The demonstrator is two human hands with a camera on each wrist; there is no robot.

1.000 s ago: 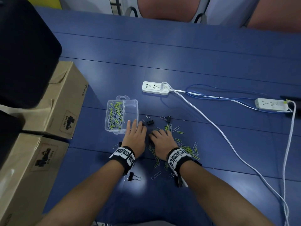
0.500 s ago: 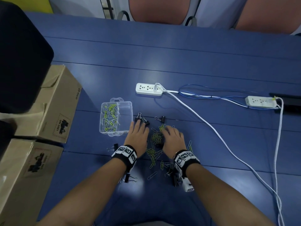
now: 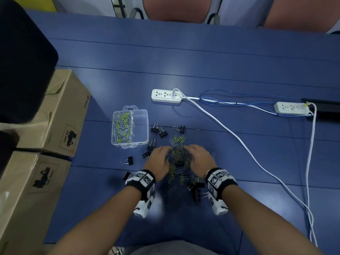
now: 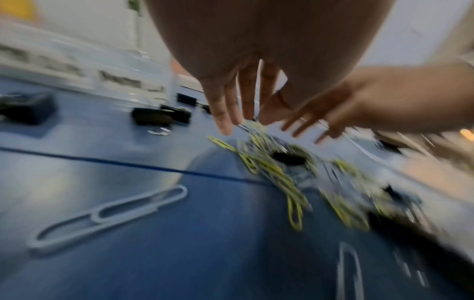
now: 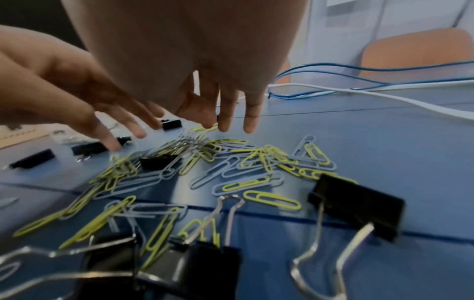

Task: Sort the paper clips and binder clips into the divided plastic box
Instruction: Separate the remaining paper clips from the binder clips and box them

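A clear divided plastic box (image 3: pixel 147 126) stands left of centre, its left compartment holding yellow and grey paper clips (image 3: pixel 122 128). A heap of paper clips (image 3: pixel 179 155) lies between my hands. My left hand (image 3: pixel 159 162) flanks it on the left and my right hand (image 3: pixel 199 160) on the right, fingers straight and angled inward, holding nothing. Black binder clips lie around: two (image 3: pixel 161 133) by the box, one (image 3: pixel 181 128) beyond the heap, one (image 3: pixel 129 160) at left, others (image 3: pixel 196 194) near my right wrist. The right wrist view shows the heap (image 5: pixel 205 158) and a binder clip (image 5: pixel 356 203).
Two cardboard boxes (image 3: pixel 55 115) (image 3: pixel 27 199) line the left side under a dark bulky object (image 3: pixel 22 61). A white power strip (image 3: pixel 166 95) lies beyond the box, a second one (image 3: pixel 290 108) at right. A white cable (image 3: pixel 239 140) and a blue cable (image 3: pixel 230 100) cross the right half.
Both hands have swept inward and forward, raking the scattered paper clips into a tighter heap between them. The fingers now angle toward each other.
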